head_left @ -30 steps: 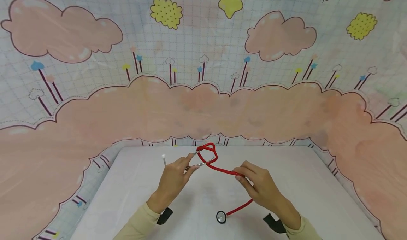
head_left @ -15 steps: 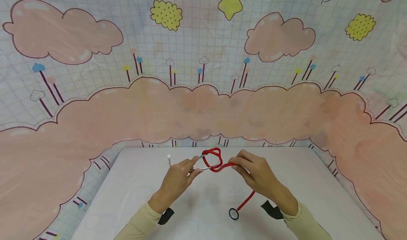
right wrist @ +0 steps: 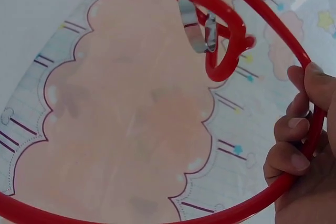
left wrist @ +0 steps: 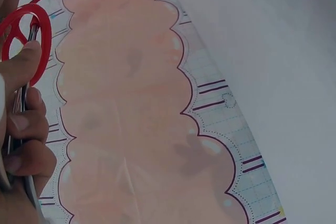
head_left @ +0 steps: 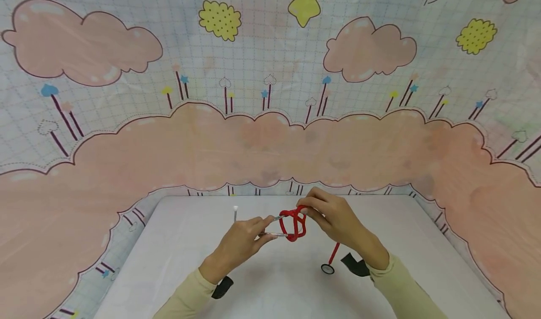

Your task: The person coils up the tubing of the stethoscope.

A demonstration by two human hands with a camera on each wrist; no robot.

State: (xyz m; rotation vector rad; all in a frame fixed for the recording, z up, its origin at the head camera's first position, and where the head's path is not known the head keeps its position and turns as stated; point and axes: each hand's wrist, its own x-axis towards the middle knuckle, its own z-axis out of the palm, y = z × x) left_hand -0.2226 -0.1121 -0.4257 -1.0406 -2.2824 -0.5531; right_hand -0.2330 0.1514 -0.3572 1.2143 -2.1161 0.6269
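Observation:
A stethoscope with red tubing [head_left: 296, 225] is held above the white table. My left hand [head_left: 241, 241] grips its metal ear tubes [head_left: 276, 235], and a white ear tip [head_left: 235, 208] sticks up behind that hand. The red tube is looped around the far ends of the ear tubes. Just right of the loops, my right hand [head_left: 331, 215] pinches the tube; in the right wrist view its fingers [right wrist: 294, 129] curl around it. Below the right hand the round chest piece [head_left: 327, 268] hangs on the free tube end.
The white table [head_left: 270, 281] lies under both hands. Behind it hangs a printed cloth [head_left: 262, 150] with clouds and stars. Black pieces [head_left: 222, 287] show at both wrists.
My right hand has moved up and left toward the left hand, bringing the tube over the loops. The left hand has shifted slightly right and down. The chest piece has swung right and up.

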